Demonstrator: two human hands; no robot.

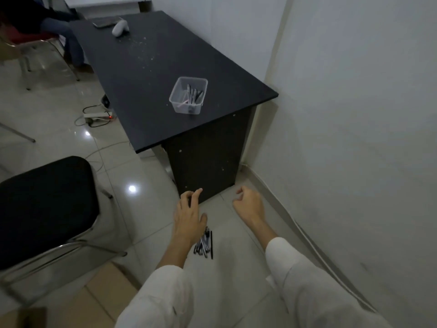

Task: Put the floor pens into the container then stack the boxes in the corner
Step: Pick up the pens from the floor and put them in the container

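Observation:
A bundle of several dark pens (204, 243) lies on the tiled floor just below my left hand. My left hand (190, 213) hovers over the upper end of the pens, fingers spread, holding nothing. My right hand (249, 203) hangs to the right above the bare floor, fingers loosely curled and empty. A clear plastic container (188, 94) stands on the black desk (146, 74) near its front right corner and holds several pens. A brown cardboard box (111, 287) shows at the lower left, partly hidden by my left sleeve.
A black-cushioned metal chair (45, 204) stands close on the left. The desk's dark side panel (208, 162) rises just beyond my hands. A white wall (354, 138) runs along the right. A power strip with cables (97, 115) lies on the floor. A seated person is at far left.

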